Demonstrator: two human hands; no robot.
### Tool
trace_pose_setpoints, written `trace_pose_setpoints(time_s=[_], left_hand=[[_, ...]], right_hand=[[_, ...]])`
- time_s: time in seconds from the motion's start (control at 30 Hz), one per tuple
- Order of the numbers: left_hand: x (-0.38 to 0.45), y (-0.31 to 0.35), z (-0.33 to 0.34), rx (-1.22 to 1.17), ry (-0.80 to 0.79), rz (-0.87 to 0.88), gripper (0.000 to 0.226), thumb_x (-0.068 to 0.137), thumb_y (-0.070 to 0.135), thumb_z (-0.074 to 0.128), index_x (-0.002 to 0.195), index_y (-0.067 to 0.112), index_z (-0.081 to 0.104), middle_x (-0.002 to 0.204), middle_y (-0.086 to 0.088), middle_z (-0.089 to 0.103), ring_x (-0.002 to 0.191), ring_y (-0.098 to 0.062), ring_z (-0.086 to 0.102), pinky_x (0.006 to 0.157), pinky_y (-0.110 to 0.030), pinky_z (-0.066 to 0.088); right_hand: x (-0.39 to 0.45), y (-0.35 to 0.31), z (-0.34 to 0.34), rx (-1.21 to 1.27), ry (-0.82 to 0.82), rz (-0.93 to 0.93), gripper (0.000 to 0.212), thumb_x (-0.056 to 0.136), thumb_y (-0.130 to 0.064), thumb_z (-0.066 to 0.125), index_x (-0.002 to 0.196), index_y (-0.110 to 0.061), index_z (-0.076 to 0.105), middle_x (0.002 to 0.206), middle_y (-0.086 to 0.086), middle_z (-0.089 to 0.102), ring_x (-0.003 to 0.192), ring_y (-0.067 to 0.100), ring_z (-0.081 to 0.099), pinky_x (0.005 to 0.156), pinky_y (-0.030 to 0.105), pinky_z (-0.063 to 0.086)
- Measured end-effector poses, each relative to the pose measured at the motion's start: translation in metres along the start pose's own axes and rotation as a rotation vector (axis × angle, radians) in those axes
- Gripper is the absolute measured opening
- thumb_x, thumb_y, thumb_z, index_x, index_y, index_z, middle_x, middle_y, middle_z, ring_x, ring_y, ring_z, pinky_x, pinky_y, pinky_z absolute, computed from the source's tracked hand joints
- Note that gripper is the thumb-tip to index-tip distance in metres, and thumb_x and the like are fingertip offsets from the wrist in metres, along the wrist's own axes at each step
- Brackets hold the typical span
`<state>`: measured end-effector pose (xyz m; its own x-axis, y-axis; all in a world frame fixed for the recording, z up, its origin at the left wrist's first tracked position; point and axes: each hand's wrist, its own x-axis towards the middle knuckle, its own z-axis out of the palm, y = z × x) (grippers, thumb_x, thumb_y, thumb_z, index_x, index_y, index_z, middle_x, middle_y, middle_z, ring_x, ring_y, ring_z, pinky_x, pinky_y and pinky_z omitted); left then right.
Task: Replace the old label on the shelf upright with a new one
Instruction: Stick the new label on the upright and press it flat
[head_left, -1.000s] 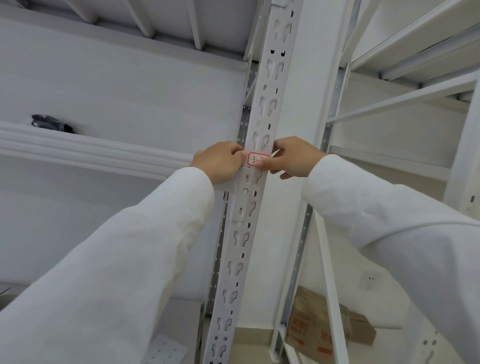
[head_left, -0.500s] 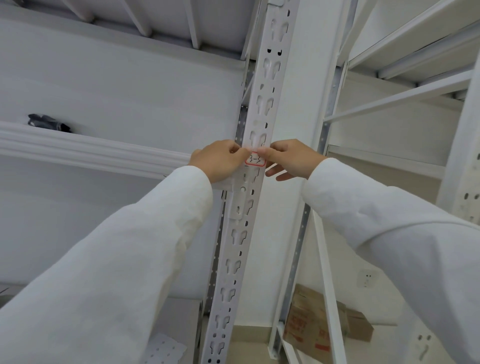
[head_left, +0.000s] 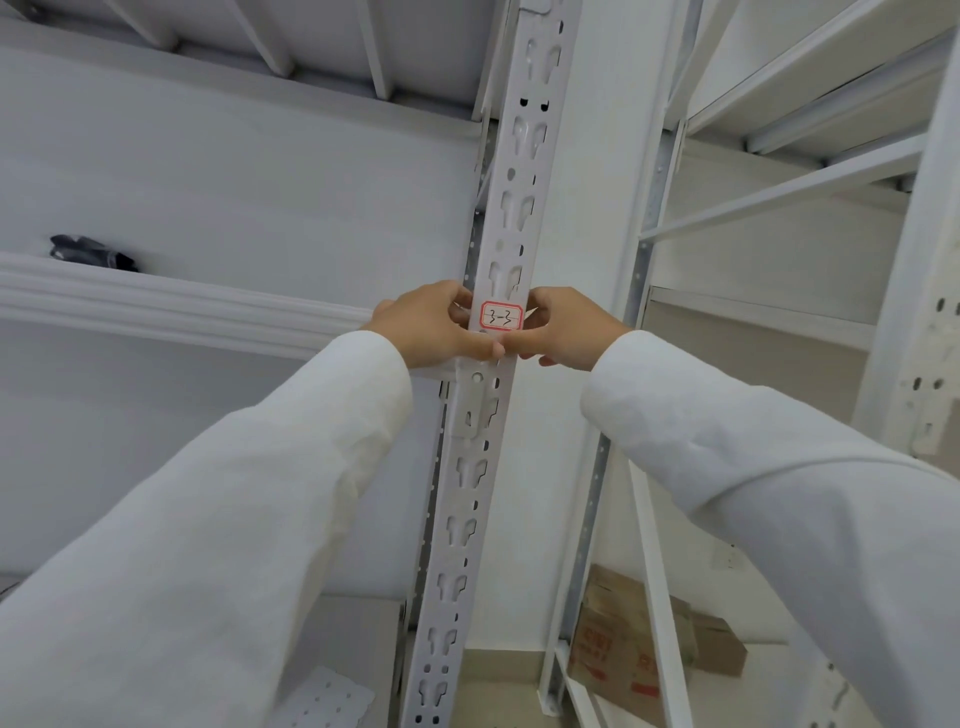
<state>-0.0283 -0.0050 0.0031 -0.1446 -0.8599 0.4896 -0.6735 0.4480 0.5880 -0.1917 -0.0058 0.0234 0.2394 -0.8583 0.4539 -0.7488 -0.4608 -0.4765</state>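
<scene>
My left hand (head_left: 431, 325) and right hand (head_left: 569, 327) have slid to the edges of the red-bordered label (head_left: 501, 316), marked 3-3, now fully uncovered on the white shelf post (head_left: 470, 478). Fingertips pinch its lower corners, pressing; it looks stuck in place.

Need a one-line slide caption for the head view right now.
Both hands, left hand and right hand, flank a red-bordered label marked 3-3 on the white shelf upright.

label (head_left: 501, 316) on upright (head_left: 470, 470), hands flanking it
</scene>
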Motion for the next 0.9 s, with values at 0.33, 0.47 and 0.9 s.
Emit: trace_pose_setpoints(time_s=[0.33, 0.47, 0.9], left_hand=[[0.001, -0.002, -0.002, 0.009, -0.068, -0.01, 0.077, 0.045, 0.058, 0.069, 0.115, 0.032, 0.048, 0.123, 0.007, 0.06, 0.122, -0.019, 0.05, 0.109, -0.042, 0.035], [0.001, -0.002, 0.0, 0.004, -0.04, -0.024, 0.074, 0.046, 0.059, 0.07, 0.113, 0.035, 0.049, 0.119, 0.01, 0.062, 0.121, -0.019, 0.05, 0.108, -0.041, 0.036], [0.004, 0.011, 0.007, 0.1, 0.135, -0.059, 0.049, 0.09, 0.062, 0.036, 0.108, 0.021, 0.056, 0.12, 0.002, 0.061, 0.114, -0.023, 0.054, 0.099, -0.036, 0.032]], right_hand=[[0.009, -0.007, 0.01, 0.053, 0.092, 0.1, 0.039, 0.076, -0.048, 0.067, 0.097, -0.015, 0.06, 0.094, 0.0, 0.068, 0.087, 0.018, 0.068, 0.08, 0.038, 0.057], [0.013, -0.006, 0.013, -0.076, 0.176, 0.1, 0.049, 0.071, -0.05, 0.071, 0.097, -0.009, 0.064, 0.092, 0.008, 0.071, 0.085, 0.024, 0.069, 0.082, 0.042, 0.057], [0.007, 0.005, -0.008, 0.27, -0.061, 0.117, 0.03, 0.088, -0.047, 0.055, 0.091, -0.02, 0.067, 0.09, 0.001, 0.072, 0.082, 0.013, 0.07, 0.082, 0.029, 0.056]])
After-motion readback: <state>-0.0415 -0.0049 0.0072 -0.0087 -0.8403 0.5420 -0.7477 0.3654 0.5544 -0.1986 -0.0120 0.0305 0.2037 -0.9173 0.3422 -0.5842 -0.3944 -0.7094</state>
